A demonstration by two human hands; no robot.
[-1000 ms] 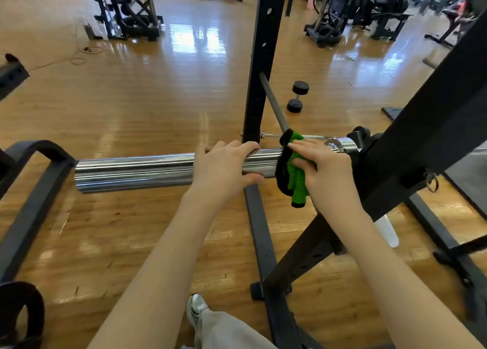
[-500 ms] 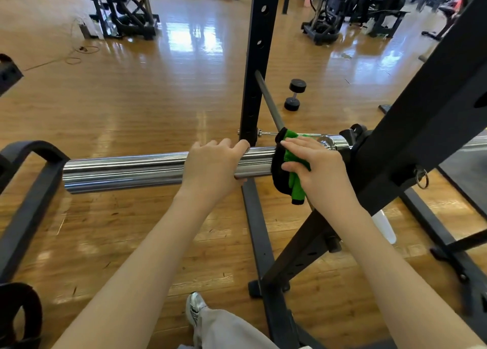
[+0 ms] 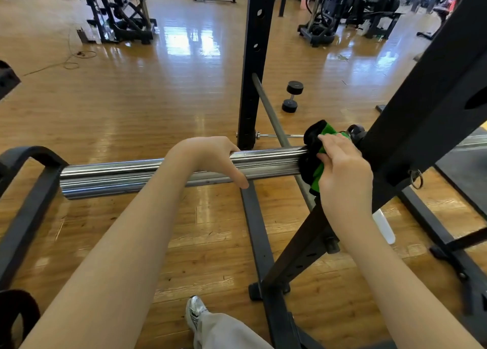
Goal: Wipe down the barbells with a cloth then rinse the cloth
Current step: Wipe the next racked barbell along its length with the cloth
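I have the barbell sleeve (image 3: 147, 173) lying across the rack upright (image 3: 254, 66), its free end well out from that post. My left hand (image 3: 208, 157) is draped over the sleeve just beside the upright, fingers curled over the far side and thumb hanging below. My right hand (image 3: 342, 169) presses the green and black cloth (image 3: 315, 151) around the sleeve on the other side of the upright, fingers fairly straight over it. I judge the wiping is under way; the rest of the chrome looks untouched, and rinsing the cloth remains.
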